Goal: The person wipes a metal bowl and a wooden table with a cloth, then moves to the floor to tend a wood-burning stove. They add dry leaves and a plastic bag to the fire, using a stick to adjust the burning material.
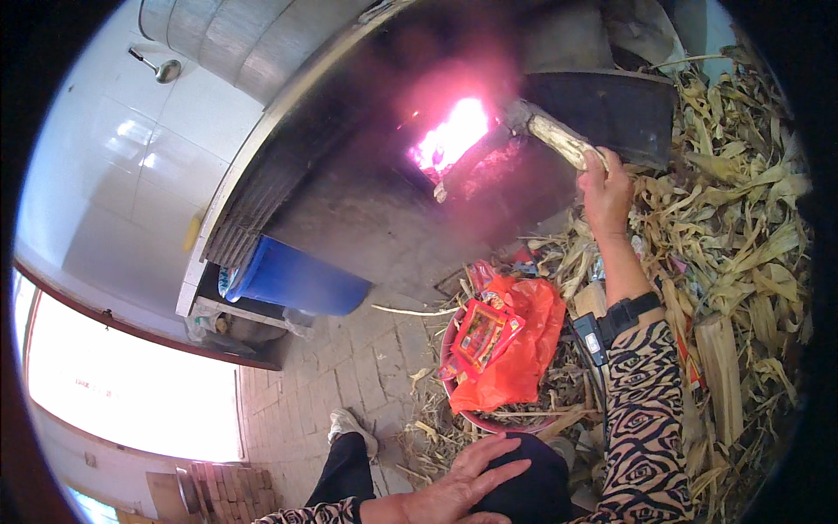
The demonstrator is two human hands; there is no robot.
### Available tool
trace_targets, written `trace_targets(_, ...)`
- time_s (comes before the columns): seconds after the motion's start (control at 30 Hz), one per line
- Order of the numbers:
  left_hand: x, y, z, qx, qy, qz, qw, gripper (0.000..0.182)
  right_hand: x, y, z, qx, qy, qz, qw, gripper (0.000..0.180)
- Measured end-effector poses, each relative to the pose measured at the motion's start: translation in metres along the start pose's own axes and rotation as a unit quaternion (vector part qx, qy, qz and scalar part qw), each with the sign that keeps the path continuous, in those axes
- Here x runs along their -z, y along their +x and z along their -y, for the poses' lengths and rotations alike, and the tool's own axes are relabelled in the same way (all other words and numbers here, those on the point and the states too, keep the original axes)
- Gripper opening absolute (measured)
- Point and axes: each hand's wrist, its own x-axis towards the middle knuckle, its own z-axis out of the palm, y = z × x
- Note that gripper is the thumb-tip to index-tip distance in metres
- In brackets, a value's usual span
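Observation:
My right hand (606,190) grips the pale end of a piece of firewood (560,139), whose dark far end lies at the edge of the glowing fire (456,134). Another charred stick (473,159) reaches out of the fire, its pale tip towards me. My left hand (468,481) rests on my dark-trousered knee with its fingers spread and holds nothing. Between my hands and the stove, an orange-red plastic bag (517,354) and a red printed packet (483,335) lie on a round basin (447,340).
Dry corn husks (733,216) and a split log (719,376) cover the floor at the right. A dark metal box (602,114) stands beside the fire. At the left are a blue bucket (301,275) under the counter, a ladle (163,70) on the tiled wall and stacked bricks (236,491).

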Motion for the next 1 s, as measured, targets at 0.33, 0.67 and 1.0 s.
trace_targets(0.33, 0.0, -0.005, 0.006, 0.007, 0.005, -0.003, 1.0, 0.083, 0.005, -0.006, 0.015, 0.01, 0.004, 0.001, 1.0, 0.027)
trace_targets(0.67, 0.003, -0.006, 0.007, 0.016, 0.0, 0.007, 1.0, 0.083, -0.045, -0.037, 0.017, -0.1, 0.122, -0.06, 0.986, 0.032)
trace_targets(1.0, 0.007, -0.018, 0.014, 0.02, -0.015, -0.01, 1.0, 0.083, -0.089, -0.022, 0.076, -0.107, 0.251, -0.048, 0.961, 0.035)
